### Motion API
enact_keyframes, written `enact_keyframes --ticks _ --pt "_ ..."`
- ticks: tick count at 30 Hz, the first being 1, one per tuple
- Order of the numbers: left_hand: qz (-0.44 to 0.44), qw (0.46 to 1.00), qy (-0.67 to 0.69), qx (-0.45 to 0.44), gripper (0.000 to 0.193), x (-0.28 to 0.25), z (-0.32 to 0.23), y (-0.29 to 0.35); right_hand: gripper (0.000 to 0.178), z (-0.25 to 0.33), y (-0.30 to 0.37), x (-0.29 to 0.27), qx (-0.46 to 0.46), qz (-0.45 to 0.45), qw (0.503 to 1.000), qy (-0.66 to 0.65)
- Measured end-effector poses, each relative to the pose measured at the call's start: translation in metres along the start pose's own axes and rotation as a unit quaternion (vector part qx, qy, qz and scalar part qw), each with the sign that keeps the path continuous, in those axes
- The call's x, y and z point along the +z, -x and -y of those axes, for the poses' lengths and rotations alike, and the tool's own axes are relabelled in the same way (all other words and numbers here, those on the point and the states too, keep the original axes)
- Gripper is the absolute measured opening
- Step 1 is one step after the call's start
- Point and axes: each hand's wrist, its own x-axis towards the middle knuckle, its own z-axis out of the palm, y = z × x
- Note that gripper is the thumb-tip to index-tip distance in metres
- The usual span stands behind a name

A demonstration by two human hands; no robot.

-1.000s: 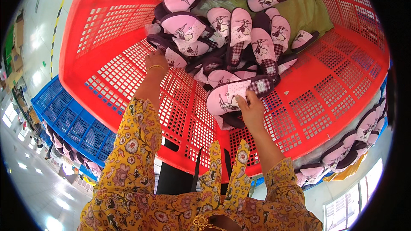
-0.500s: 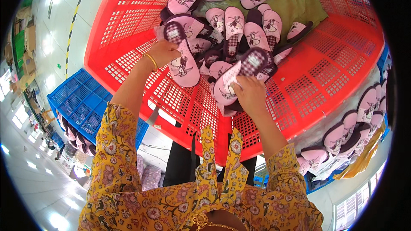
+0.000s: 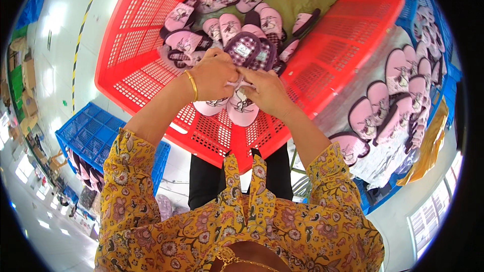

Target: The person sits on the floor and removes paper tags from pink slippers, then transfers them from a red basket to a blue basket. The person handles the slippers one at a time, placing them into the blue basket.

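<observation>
My left hand and my right hand meet over the near part of a red plastic basket. Between them they grip two pink slippers with a cartoon print and dark plaid insoles. The pair lies side by side, heels pointing away from me and rounded toes toward me. My fingers are closed around the middle of the pair, hiding part of the uppers. Beyond my hands, several loose slippers of the same kind lie jumbled in the basket.
An olive-green sheet lines the basket's far part. To the left stands a blue crate with slippers beneath its top. At the right, many pink slippers stand packed in rows, beside a yellow-brown sheet. A striped floor line runs at far left.
The two slippers, held apart one in each hand before, are now together. My left hand has moved right and my right hand left. The view has shifted to the right.
</observation>
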Motion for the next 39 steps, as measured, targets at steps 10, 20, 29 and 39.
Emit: enact_keyframes --ticks 10,20,29,39 --pt "-0.007 0.999 0.036 -0.008 0.012 -0.054 -0.066 -0.043 0.036 0.014 0.069 -0.077 0.054 -0.085 0.98 -0.169" --pt "-0.018 0.982 0.135 -0.127 0.023 -0.023 -0.025 -0.005 0.033 -0.009 0.086 -0.06 0.053 -0.125 0.989 -0.051" --pt "0.152 0.937 -0.012 -0.314 0.031 0.078 0.029 0.075 0.031 -0.048 0.066 -0.003 0.125 -0.083 0.976 -0.155" --pt "0.043 0.831 0.139 -0.536 0.036 0.192 0.05 0.116 0.033 -0.086 0.034 0.046 0.259 -0.035 0.964 0.048"
